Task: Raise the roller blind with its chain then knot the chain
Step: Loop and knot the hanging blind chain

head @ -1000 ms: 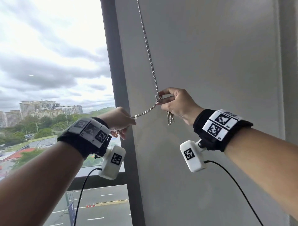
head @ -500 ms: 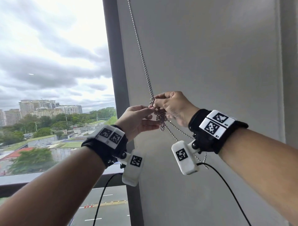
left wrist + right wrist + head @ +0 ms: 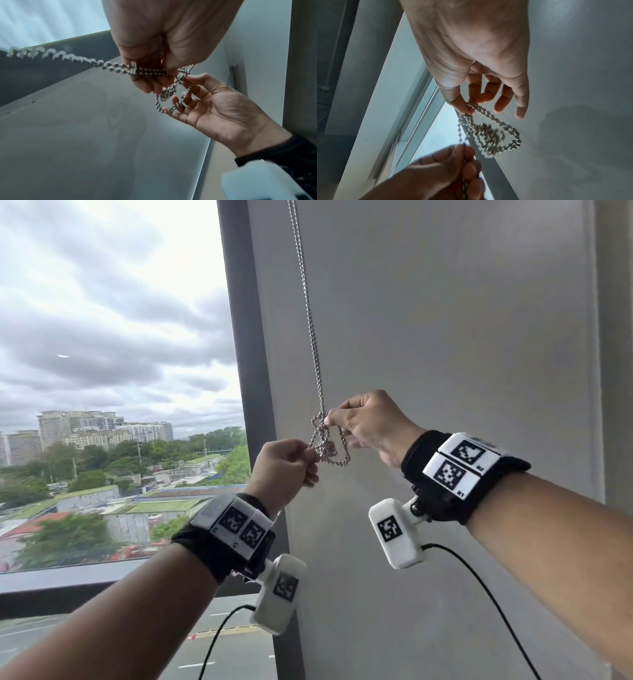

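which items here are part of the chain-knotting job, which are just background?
In the job:
- bead chain, a loose loop bunched between the hands
- left hand, gripping the doubled chain
- right hand, pinching the chain at the loop's top

Background:
- window frame
- grey wall
- city buildings outside

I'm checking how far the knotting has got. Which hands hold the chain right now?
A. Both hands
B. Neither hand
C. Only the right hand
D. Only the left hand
A: the left hand grips the chain in curled fingers just below a loose loop, while the right hand pinches it at the top of that loop between thumb and forefinger.
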`<state>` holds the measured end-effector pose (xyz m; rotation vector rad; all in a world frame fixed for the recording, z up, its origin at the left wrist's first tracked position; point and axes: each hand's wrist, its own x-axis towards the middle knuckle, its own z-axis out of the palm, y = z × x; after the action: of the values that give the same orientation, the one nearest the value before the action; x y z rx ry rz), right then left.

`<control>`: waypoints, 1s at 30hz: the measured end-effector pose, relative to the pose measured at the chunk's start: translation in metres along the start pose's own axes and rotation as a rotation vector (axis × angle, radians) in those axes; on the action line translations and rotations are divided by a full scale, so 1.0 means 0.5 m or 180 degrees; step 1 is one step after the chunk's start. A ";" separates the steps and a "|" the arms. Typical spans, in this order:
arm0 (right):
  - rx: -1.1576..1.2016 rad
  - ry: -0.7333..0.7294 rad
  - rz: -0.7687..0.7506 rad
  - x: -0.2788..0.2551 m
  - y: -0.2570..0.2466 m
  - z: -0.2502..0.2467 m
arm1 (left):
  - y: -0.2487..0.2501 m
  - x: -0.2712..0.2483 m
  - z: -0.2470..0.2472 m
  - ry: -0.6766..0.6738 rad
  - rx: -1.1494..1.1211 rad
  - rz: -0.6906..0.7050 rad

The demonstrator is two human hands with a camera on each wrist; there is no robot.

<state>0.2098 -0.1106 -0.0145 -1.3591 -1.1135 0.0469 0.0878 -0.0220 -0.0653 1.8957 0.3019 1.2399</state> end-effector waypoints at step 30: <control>0.0316 -0.0426 -0.0256 -0.007 0.005 0.089 | -0.133 -0.137 0.055 -0.0399 -0.0884 -0.0709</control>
<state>0.1805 -0.0791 -0.0267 -1.2357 -1.2610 0.1345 0.0929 -0.0348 -0.1634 1.6434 0.2523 0.9570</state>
